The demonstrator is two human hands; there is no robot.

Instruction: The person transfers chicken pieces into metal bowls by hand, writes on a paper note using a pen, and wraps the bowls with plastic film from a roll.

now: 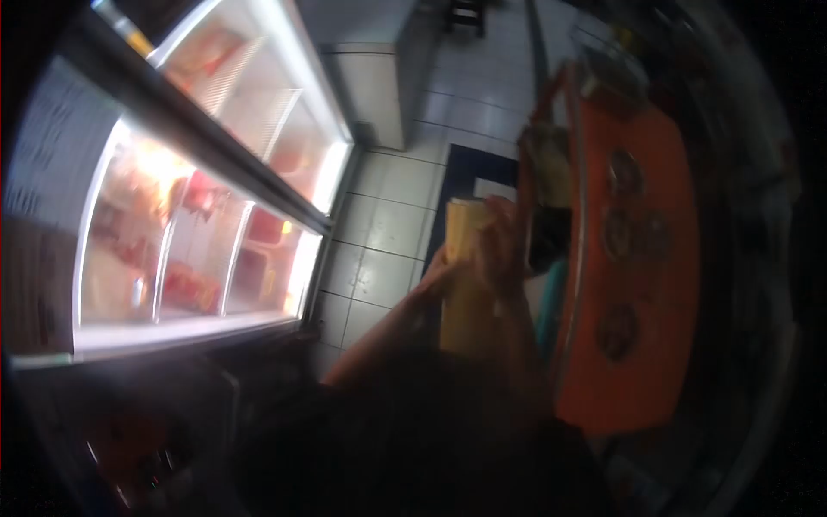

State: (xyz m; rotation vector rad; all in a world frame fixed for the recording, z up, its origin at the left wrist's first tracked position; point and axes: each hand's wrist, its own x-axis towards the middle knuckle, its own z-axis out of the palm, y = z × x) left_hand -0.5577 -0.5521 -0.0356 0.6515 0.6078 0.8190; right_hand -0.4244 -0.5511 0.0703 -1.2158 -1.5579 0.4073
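Note:
A long, pale yellow block-like thing [463, 231] is held out in front of my body; blur hides what kind it is. My left hand [441, 269] grips it from its left side, with most of the fingers hidden behind it. At its upper right, my right hand [498, 250] has bent fingers pressed against the top end. A small pale piece [493, 187] shows just beyond the right fingers, too blurred to name.
On the left stands a lit glass-door display fridge [320, 226] with packed goods on its shelves. An orange table [655, 362] with several round dishes runs along the right. A dark blue mat [469, 164] lies on the white tiled floor [379, 224]. A white cabinet [366, 86] stands ahead.

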